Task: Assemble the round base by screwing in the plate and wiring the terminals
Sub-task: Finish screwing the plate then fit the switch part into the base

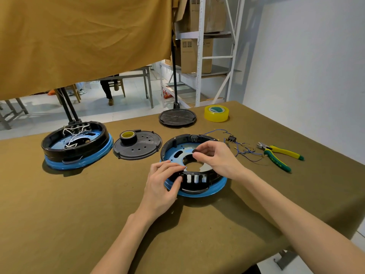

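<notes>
A round black base with a blue rim (216,189) lies in front of me on the olive table; a blue metal plate (175,155) sits inside it. My left hand (164,180) grips the base's near-left wall, thumb outside and fingers over the edge. My right hand (215,157) hovers over the plate's middle and pinches a small dark part (194,151) between thumb and fingertips. A bundle of blue wires with terminals (243,149) lies to the right of the base.
A second, wired base (77,145) stands at the left. A black cover (142,149) carrying a tape roll (128,137) lies between the bases. Another black disc (177,117) and yellow tape (216,113) sit farther back. Yellow-green pliers (280,155) lie at the right.
</notes>
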The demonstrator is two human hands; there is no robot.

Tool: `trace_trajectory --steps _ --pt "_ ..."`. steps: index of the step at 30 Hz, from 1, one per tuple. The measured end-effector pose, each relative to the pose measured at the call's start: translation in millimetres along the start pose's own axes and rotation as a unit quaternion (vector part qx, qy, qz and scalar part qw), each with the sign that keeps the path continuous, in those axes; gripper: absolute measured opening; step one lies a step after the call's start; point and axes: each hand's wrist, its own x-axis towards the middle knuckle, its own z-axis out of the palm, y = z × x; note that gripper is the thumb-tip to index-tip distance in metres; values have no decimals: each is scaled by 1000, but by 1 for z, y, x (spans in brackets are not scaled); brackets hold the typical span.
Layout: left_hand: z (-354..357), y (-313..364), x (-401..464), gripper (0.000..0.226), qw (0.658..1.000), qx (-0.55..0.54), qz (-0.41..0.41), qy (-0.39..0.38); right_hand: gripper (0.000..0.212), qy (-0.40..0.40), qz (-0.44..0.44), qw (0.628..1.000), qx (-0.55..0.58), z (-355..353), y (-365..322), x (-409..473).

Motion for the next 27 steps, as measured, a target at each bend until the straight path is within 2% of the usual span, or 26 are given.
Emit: trace_trajectory --steps 3,11,14,16,18,27 --pt "-2 -1 0 43 1000 -9 -8 -6 7 14 7 999 48 -5 -1 -1" --pt "-4 1 0 48 999 -29 -13 -14 6 18 21 996 85 -9 0 1" --pt "-10 2 3 55 995 -74 -47 54 13 46 54 985 158 -12 1 2" --pt "-19 -3 4 53 986 -77 -80 126 18 68 82 968 227 -14 2 3" --pt "-27 -11 5 50 981 -72 -100 153 20 85 106 948 287 -17 4 4" --pt "-12 -3 -2 34 996 -50 -44 66 21 95 104 939 315 -17 4 2"
